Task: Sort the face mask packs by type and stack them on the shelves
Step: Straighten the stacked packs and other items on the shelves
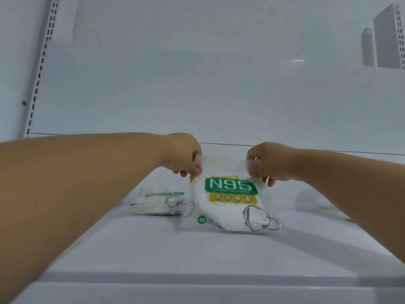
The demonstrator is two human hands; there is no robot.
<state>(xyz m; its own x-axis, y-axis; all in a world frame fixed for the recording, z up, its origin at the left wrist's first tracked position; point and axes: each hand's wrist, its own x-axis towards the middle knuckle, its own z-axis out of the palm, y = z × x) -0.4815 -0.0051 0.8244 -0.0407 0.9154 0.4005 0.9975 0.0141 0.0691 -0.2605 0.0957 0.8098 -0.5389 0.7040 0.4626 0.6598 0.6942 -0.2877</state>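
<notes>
Your left hand [184, 155] and right hand [266, 163] each pinch top corner of N95 pack [232, 205], upright on shelf [197, 255]; second pack [160, 204] lies flat beside.

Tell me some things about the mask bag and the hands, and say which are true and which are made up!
1. Both hands hold the N95 mask pack by its top edge. True: the left hand and the right hand each pinch a top corner.
2. The big label on the pack is red. False: it is green, with a yellow strip under it.
3. Another mask pack lies flat on the shelf, left of the held one. True.
4. The held pack shows the number 50. False: a green circle shows 10.
5. The right hand is open and touches nothing. False: its grip is on the pack's corner.
</notes>
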